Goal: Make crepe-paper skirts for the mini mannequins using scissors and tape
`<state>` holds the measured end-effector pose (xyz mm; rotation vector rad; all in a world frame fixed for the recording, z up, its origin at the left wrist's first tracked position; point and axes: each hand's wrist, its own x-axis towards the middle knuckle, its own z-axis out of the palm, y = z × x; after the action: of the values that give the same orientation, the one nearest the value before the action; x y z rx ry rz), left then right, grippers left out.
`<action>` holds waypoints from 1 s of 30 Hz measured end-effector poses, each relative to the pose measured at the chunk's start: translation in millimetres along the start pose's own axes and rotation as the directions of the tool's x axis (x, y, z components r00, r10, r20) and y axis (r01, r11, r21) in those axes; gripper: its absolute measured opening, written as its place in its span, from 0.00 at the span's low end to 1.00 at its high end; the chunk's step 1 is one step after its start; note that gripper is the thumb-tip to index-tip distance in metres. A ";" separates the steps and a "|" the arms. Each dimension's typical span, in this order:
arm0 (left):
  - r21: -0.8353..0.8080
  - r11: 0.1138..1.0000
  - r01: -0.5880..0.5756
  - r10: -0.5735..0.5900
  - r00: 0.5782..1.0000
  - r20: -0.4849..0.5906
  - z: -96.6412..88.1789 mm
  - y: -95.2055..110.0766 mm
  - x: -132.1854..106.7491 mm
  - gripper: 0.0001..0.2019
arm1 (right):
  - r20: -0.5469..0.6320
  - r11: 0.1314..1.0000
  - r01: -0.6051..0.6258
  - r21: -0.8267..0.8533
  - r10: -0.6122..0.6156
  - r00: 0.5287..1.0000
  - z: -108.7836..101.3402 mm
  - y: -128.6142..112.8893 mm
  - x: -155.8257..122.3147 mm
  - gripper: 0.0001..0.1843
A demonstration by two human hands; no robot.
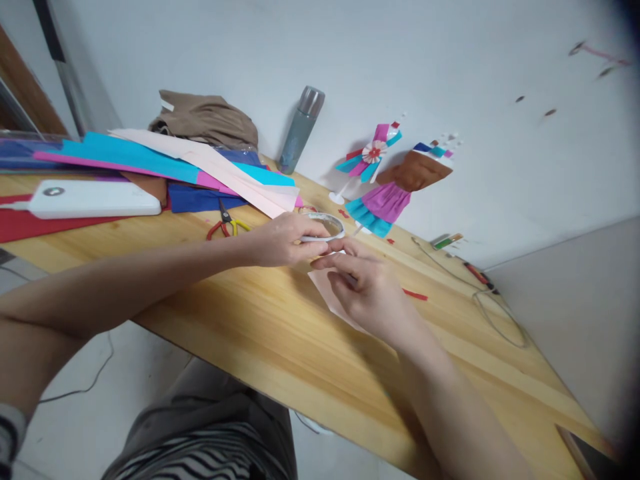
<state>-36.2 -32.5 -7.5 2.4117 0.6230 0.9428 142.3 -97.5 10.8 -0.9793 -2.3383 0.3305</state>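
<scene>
So the left hand is pinching a white ring-shaped roll of tape over the table, in from its near edge. Right hand has bent fingers, tips just beside the roll's near side, can't tell if they're pinching anything. Pale pink paper piece lies below it.

White gleams on the tape roll, pale pink on the small paper sheet! Scissors show one red handle, one yellow. Here's the flask, grey-green under a silvery cap. The bigger paper dress runs brown, magenta, turquoise; the rosette flashes red and white. Yellowish grain streaks the tabletop, black-and-white stripes the clothing!
</scene>
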 end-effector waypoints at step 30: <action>-0.508 0.854 0.114 -0.084 0.993 0.080 1.2 -4.3 5.5 0.08 | 0.088 0.953 -0.260 0.154 0.249 0.965 -50.5 3.1 -6.1 0.17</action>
<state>-32.8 -26.4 -8.0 1.9022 0.4045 0.8639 177.6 -99.4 47.5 -1.2054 -2.2028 0.6569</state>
